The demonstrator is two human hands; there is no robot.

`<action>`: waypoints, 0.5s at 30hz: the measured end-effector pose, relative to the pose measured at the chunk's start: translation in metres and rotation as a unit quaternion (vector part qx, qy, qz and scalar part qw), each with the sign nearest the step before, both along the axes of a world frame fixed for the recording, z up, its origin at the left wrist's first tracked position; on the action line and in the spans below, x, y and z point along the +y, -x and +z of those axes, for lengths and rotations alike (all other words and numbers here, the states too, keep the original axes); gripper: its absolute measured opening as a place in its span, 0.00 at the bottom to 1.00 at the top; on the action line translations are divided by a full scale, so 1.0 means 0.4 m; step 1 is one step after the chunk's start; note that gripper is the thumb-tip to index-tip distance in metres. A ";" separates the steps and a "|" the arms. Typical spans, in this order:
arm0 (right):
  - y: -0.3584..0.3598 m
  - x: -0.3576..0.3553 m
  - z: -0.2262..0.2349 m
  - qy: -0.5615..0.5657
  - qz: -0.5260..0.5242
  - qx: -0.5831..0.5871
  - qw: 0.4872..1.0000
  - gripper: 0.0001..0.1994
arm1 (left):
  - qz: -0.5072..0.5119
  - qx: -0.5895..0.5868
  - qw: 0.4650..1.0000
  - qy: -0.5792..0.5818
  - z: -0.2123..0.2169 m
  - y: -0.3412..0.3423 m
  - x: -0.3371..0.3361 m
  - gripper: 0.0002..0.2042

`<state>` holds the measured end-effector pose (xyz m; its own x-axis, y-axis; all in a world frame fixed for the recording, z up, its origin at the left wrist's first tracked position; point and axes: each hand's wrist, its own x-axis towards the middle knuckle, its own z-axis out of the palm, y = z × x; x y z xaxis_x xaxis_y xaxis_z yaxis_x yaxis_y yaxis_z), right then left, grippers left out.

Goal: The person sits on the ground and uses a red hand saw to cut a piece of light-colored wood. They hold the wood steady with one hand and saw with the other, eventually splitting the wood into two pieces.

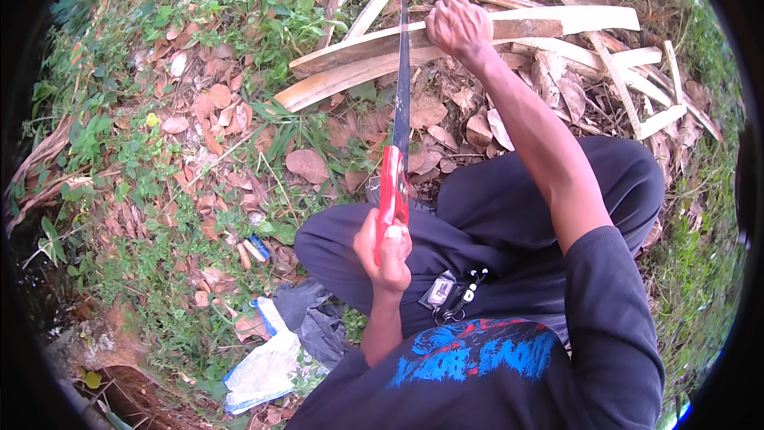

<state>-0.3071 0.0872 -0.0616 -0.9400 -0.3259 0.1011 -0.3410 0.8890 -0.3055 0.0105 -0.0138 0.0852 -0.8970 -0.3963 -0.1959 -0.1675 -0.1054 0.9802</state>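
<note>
Far on our left the ground is grass strewn with dry brown leaves, and a crumpled plastic bag lies near our knee, with a dark cloth beside it.

Moving in, our left hand is closed in a full fist round the red handle of a hand saw. The thumb lies along the top of the grip. The blade runs straight up and away from us, thin and dark, and its far end crosses the pale wooden slat that lies across the leaf litter ahead. The saw looks light and stiff along its length, though we judge that so narrow a blade would flex sideways if pushed off line. The moulded handle is the only sound place to hold it.

Further right, our right hand presses down on the same slat, fingers curled over its upper edge, just beside the blade. The slat looks like dry split wood, long, light and rigid, likely rough and splintery along its edges. It rests on loose ground, so we think it could rock or slide unless held firmly close to the cut.

Beyond the hand a heap of similar pale offcuts lies piled, and our dark trousers fill the lower right.
</note>
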 end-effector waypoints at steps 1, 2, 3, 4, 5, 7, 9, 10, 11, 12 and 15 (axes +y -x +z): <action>0.010 0.009 -0.011 0.002 -0.009 0.033 0.999 0.21 | 0.010 0.001 1.000 0.022 0.005 0.042 0.008 0.13; 0.024 0.024 -0.022 0.004 -0.018 0.066 0.998 0.21 | 0.020 0.002 0.999 0.045 -0.003 0.095 0.011 0.12; -0.001 0.009 -0.036 0.012 -0.020 0.086 0.996 0.20 | 0.052 0.021 0.998 0.018 -0.046 0.175 0.013 0.11; -0.004 -0.008 0.006 0.038 0.008 0.002 0.999 0.23 | 0.090 0.048 0.995 -0.007 -0.096 0.252 0.007 0.10; 0.004 -0.018 0.025 0.032 0.006 -0.009 0.999 0.23 | 0.047 0.046 0.998 -0.004 -0.107 0.297 -0.015 0.09; 0.007 0.001 -0.003 0.040 0.019 0.037 0.998 0.23 | 0.000 0.017 1.000 -0.008 -0.115 0.286 -0.006 0.09; 0.022 0.027 -0.041 -0.005 0.067 0.034 0.997 0.22 | 0.010 0.004 0.997 -0.073 -0.113 0.219 0.020 0.08; 0.012 0.030 -0.033 -0.016 0.107 0.045 0.993 0.22 | 0.011 -0.011 0.995 -0.103 -0.101 0.196 0.023 0.06; 0.002 0.018 -0.025 -0.026 0.097 0.016 0.995 0.22 | 0.035 -0.011 0.994 -0.104 -0.092 0.195 0.034 0.06; -0.001 0.007 -0.007 -0.039 0.085 -0.009 0.996 0.22 | 0.056 -0.006 0.993 -0.108 -0.088 0.207 0.047 0.06; -0.009 0.007 -0.026 0.033 0.029 0.046 0.998 0.20 | 0.051 0.025 0.994 -0.091 -0.103 0.229 0.041 0.06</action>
<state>-0.3035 0.0900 -0.0720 -0.9054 -0.3693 0.2096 -0.4209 0.8458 -0.3279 -0.0810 0.0025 0.0441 -0.8639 -0.4484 -0.2293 -0.0981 -0.2968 0.9499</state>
